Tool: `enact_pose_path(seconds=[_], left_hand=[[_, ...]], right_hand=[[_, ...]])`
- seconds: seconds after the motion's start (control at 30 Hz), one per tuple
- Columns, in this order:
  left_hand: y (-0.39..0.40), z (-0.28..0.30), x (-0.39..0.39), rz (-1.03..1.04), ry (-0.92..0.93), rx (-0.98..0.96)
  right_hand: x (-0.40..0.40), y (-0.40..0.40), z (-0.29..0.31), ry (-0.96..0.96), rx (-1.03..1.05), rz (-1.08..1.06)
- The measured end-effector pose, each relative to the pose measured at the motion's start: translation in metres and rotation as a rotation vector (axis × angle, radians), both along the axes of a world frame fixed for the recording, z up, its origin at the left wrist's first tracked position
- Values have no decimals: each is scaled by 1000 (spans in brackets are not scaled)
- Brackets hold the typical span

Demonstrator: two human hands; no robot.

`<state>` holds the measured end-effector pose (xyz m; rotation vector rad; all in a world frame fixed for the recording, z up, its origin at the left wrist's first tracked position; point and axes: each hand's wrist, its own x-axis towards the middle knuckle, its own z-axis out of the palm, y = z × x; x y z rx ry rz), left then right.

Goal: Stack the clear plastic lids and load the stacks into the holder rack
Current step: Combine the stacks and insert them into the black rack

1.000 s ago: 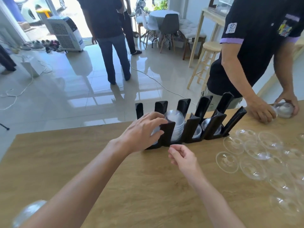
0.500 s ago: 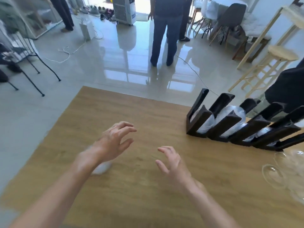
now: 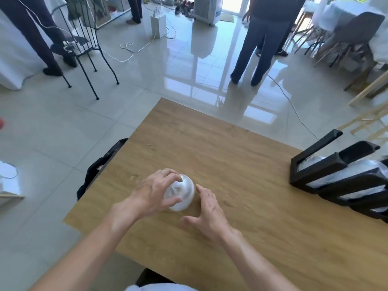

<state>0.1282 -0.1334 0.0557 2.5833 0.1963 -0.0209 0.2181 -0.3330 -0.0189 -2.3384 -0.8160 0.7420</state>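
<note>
A stack of clear domed plastic lids sits near the left part of the wooden table. My left hand grips this stack from the left, fingers over its top and thumb at its front. My right hand is open just to the right of the stack, fingers spread, close to it. At the right edge of the view stands the black holder rack, its slanted slots holding clear lid stacks.
The table's left corner and far edge are close to the stack. A black chair back stands against the table's left side. People stand on the tiled floor beyond, with chairs, a cable and a wooden stool there.
My view swung left, away from the rack. My left hand left the rack, reached to the table's left part and closed on the lid stack; my right hand followed to it.
</note>
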Motion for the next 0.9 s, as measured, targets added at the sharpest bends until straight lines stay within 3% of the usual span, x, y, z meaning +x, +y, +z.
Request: enact_pose_path(seconds=[0.17,0.53,0.9], left_hand=[[2,-11,-5,9,-31,45],[4,-24,-5,-43,-12,174],[-3,-23,3,-64,61,156]], right_hand=[[-9,21,-12,-7,17,-116],[-19,36,-17,-104,71,-135],[-25,33,-14,-106,93,-198]])
